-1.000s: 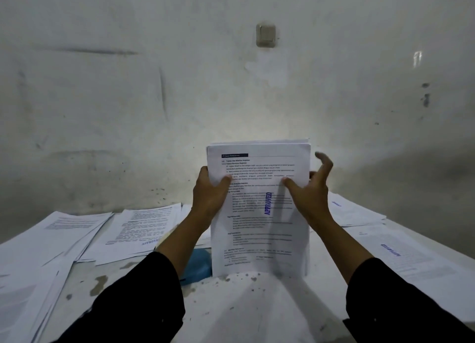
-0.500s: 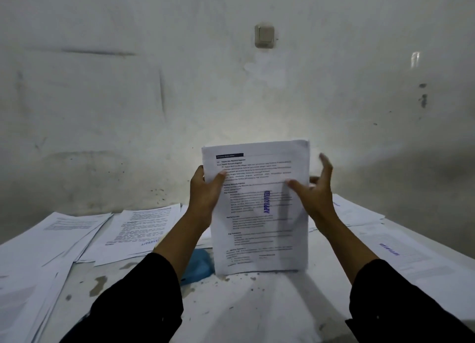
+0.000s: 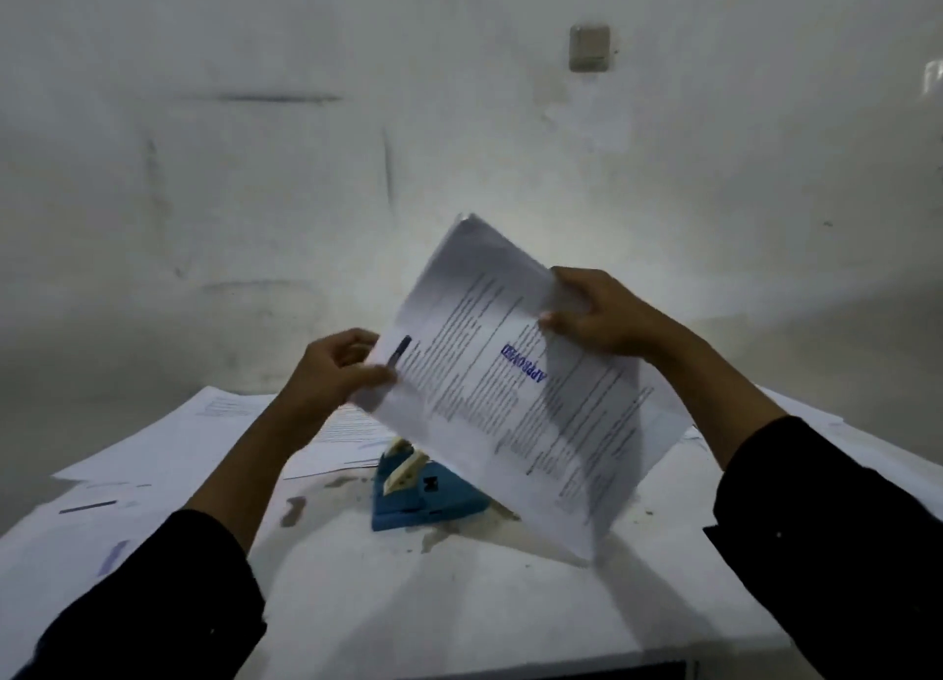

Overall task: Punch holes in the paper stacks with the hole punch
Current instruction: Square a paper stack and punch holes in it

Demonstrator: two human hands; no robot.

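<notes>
While a paper-strewn table (image 3: 459,603) spreads below, a tilted paper stack (image 3: 520,399) hangs above the blue hole punch (image 3: 423,496), its right hand (image 3: 602,317) pinching the upper edge, left hand (image 3: 331,368) gripping the lower-left corner.

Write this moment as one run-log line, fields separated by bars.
step: orienting stack | left hand: pinches paper stack | right hand: grips its edge | stack: tilted above blue hole punch | punching: not begun
</notes>
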